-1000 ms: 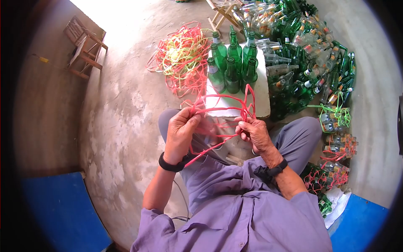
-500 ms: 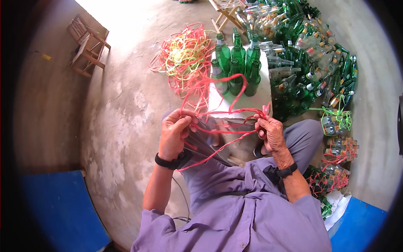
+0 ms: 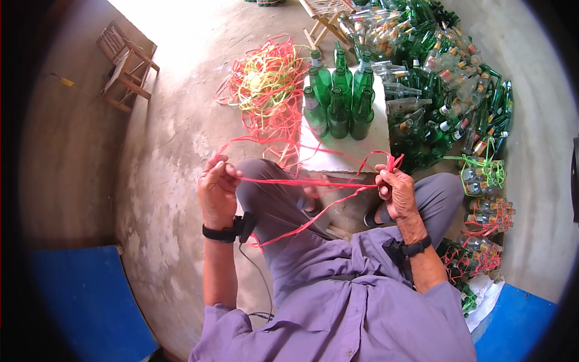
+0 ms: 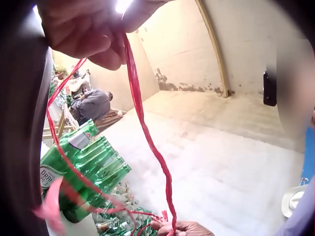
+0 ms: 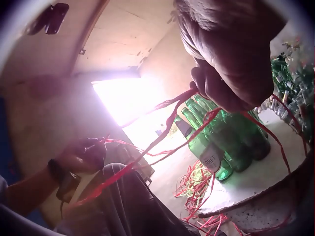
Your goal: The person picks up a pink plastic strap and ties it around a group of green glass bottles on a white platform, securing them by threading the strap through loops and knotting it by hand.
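Red plastic twine is stretched in several strands between the two hands, over the person's lap. My left hand pinches its left end between thumb and fingers, out beyond the left knee. The right hand grips a gathered bunch of strands, with short loops sticking up above the thumb. One strand sags from the right hand down toward the left wrist. In the left wrist view the twine runs from the left fingers to the right hand. Green glass bottles stand upright in rows beyond the hands.
The bottles stand on a white-topped low block. A tangle of red and yellow-green twine lies left of it. Loose bottles are heaped at the right, with twine-bound bundles nearer. Chairs stand farther off; another person bends over in the background.
My left hand has moved left, away from the right hand, pulling the strands longer and straighter. The right hand has shifted right with its bunch. The raised loop of twine has dropped.
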{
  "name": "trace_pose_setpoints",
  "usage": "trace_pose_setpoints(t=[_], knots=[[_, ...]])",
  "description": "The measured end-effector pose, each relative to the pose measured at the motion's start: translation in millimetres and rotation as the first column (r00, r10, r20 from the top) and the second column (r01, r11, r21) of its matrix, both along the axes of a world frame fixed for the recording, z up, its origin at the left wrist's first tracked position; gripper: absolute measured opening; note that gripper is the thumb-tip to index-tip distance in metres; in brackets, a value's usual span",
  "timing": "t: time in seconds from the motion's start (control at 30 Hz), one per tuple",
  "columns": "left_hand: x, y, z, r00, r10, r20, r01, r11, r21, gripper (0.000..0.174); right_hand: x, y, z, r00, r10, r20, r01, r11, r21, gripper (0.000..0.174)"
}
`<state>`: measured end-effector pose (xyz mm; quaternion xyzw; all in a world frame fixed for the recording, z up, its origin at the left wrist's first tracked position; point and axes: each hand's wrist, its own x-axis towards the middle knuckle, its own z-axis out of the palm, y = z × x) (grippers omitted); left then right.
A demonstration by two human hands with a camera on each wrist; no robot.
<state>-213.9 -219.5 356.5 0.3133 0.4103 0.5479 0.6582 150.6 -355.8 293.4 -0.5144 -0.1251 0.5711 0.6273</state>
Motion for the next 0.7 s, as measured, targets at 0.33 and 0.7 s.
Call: trace_pose_setpoints(t=[0.33,0.7], knots=[[-36,-5,1,0.988,0.156,-0.009,-0.156,0.988,0.015,0.017,-2,0,9,0.976,0.102,-0.194,-0.079,0.989,0.124,0.029],[-20,-29,-1,0.774,0.38,-0.506,-0.235,0.915,0.327,0.032,-7,0,7,0.991,0.116,-0.063,-0.113,0.992,0.058,0.026]])
